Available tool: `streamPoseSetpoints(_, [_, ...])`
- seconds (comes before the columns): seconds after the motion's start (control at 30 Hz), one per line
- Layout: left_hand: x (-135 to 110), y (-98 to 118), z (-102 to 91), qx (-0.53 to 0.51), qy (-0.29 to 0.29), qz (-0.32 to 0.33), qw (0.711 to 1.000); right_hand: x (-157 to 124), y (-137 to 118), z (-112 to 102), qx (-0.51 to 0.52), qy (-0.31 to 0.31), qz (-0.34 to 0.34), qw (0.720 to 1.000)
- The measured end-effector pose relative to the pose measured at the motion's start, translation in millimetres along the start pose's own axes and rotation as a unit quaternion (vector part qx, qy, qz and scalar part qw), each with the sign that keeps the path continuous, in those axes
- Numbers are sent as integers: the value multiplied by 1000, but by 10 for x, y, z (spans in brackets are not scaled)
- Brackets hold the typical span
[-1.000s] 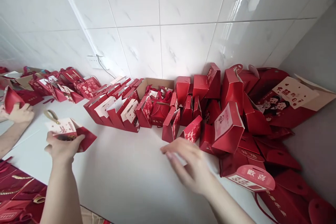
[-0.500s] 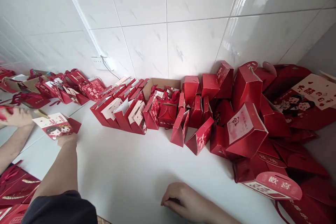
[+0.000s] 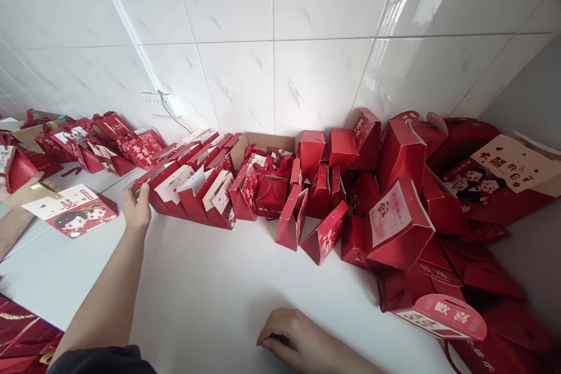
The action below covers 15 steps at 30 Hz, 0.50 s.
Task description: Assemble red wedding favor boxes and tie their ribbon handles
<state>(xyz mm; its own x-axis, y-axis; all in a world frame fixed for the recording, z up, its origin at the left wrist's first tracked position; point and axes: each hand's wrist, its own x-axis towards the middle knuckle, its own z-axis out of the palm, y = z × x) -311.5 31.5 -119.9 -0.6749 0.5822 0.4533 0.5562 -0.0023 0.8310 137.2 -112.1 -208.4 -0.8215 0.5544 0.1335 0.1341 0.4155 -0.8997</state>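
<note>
My left hand [image 3: 137, 207] reaches out over the white table [image 3: 210, 298], fingers apart, touching the left end of a row of red gift bags [image 3: 188, 184]. It holds nothing. A flat red and white gift bag with a cartoon couple [image 3: 72, 210] lies on the table to its left. My right hand [image 3: 300, 345] rests near the table's front edge with fingers curled under; whether anything is in it I cannot make out.
Another person's hand [image 3: 17, 198] and forearm are at the far left beside a red bag [image 3: 20, 168]. An open cardboard box [image 3: 263, 149] stands against the tiled wall. A heap of red boxes [image 3: 398, 216] fills the right. Flat red bags [image 3: 21, 333] lie bottom left.
My left hand let go of the cartoon-couple bag, which now lies on the table, and moved right to the row of bags. My right hand drew back to the front edge.
</note>
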Motion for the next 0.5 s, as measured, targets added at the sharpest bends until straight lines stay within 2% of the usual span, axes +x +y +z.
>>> streamPoseSetpoints(0.1, [63, 21, 49, 28, 17, -45, 998, 7, 5, -7, -6, 0, -17, 1000])
streamPoseSetpoints(0.23, [0, 2, 57, 54, 22, -82, 995, 14, 8, -10, -10, 1, -24, 1000])
streamPoseSetpoints(0.37, [-154, 58, -28, 44, 80, -61, 994, 18, -10, -17, -13, 5, -21, 1000])
streamPoseSetpoints(0.43, [-235, 143, -128, 36, 126, -40, 991, 16, -14, -22, -17, 3, -27, 999])
streamPoseSetpoints(0.5, [-304, 265, -275, 11, 140, -17, 990, 12, -5, -24, -23, -1, -37, 999])
